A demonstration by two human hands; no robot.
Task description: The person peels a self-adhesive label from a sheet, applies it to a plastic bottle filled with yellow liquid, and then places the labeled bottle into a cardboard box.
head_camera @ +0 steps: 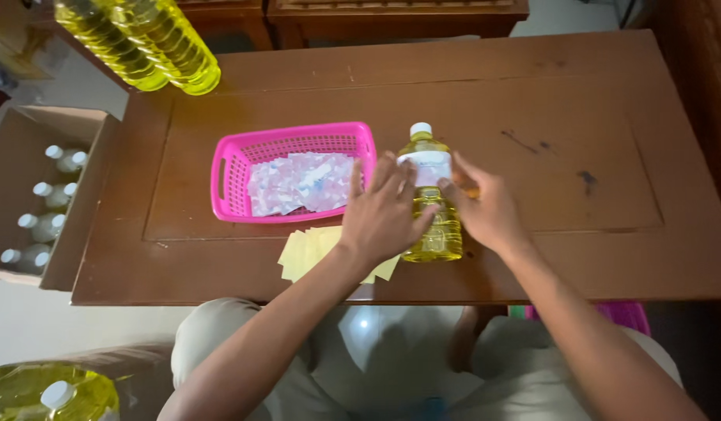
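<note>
Wood table w/ basket, bottles, yellow slips.

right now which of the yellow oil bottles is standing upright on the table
The bottle with the white cap between the left hand and right hand, beside the pink basket. The two bottles at the table's far left corner lie on their sides.

A left hand and right hand press against an upright bottle of yellow oil on a brown wooden table. Beside it sits a pink basket of labels, near yellow paper slips.
</note>
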